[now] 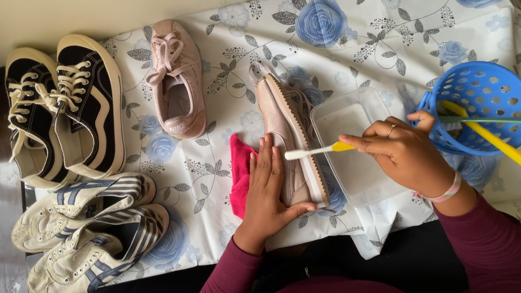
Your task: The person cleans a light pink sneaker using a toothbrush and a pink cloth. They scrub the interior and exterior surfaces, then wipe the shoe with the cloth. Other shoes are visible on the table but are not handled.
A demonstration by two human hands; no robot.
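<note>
**Brushing the pink shoe on its side**

I am watching my left hand [269, 187] lying flat, fingers spread, pressing on the pink shoe [290, 143] with the thumb hooking under its near end. My right hand [401, 152] is pinching a toothbrush [318, 150] by its yellow handle, and the white head is touching the shoe's side.

The shoe is sitting in the middle of the flowered cloth [352, 42], tipped on its side. A pink rag [241, 174] is lying just left of it, and a clear tub [353, 150] just right. A blue basket [482, 106] is sitting near the right edge.

The shoe's long side is running away from me, toward the wall.
</note>
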